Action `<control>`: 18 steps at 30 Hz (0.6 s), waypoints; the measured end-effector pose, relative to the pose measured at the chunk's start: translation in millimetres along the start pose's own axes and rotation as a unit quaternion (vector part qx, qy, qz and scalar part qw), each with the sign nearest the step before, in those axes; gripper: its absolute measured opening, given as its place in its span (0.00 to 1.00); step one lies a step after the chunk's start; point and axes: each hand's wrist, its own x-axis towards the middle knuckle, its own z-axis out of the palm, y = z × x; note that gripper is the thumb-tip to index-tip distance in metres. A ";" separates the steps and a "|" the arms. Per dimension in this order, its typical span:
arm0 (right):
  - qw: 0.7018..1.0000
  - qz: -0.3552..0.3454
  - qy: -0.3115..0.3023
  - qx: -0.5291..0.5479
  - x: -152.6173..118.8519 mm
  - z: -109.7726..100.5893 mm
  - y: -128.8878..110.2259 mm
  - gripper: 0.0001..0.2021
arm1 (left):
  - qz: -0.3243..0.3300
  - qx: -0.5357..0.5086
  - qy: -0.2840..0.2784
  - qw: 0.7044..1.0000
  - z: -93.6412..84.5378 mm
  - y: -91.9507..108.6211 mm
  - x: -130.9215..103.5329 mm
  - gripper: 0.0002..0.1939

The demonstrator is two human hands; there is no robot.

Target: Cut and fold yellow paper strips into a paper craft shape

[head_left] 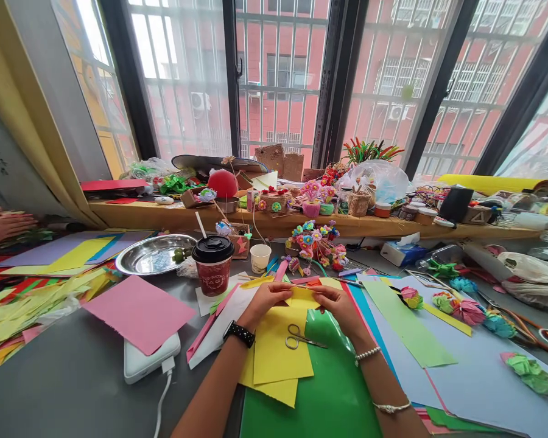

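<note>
Between my two hands a small strip of yellow paper (304, 298) is stretched, held at both ends. My left hand (269, 298), with a black watch at the wrist, pinches its left end. At the right end my right hand (334, 302) pinches it, with bracelets on that wrist and forearm. Just below lie yellow paper sheets (278, 359), overlapping on a glossy green sheet (333, 389). A small pair of metal scissors (301, 338) rests on the yellow sheets, its blades pointing right.
A dark red lidded cup (214, 274), a paper cup (260, 260) and a steel plate (141, 255) stand behind on the left. Pink paper (141, 313) lies over a white power bank (153, 364). Paper flowers (470, 311) lie at right. Another person's hand (7, 224) shows far left.
</note>
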 end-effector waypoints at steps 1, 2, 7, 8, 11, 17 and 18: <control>1.000 0.002 -0.001 0.001 -0.2 0.0 -0.5 0.12 | 0.001 0.001 0.004 1.000 0.0 0.2 0.1 0.17; 1.000 0.004 -0.002 0.001 -0.5 0.1 -1.1 0.12 | -0.001 -0.002 0.007 1.000 0.0 0.4 0.1 0.17; 1.000 0.006 0.003 0.003 -1.3 1.3 -2.8 0.09 | -0.020 -0.029 0.005 0.999 -0.8 -1.0 -0.5 0.15; 1.000 0.004 0.005 0.003 -1.4 1.5 -2.7 0.09 | -0.023 -0.032 0.004 0.999 -0.7 -1.5 -0.8 0.15; 1.000 -0.004 0.007 0.004 -1.1 1.8 -2.4 0.08 | -0.033 -0.040 -0.013 0.999 1.4 -2.0 -1.6 0.16; 1.000 -0.022 -0.003 -0.008 1.9 3.9 -1.6 0.08 | -0.050 -0.024 -0.022 0.998 7.8 0.1 0.3 0.19; 1.000 -0.023 -0.006 -0.011 2.2 4.4 -1.5 0.08 | -0.052 -0.019 -0.019 0.998 7.9 0.3 0.7 0.19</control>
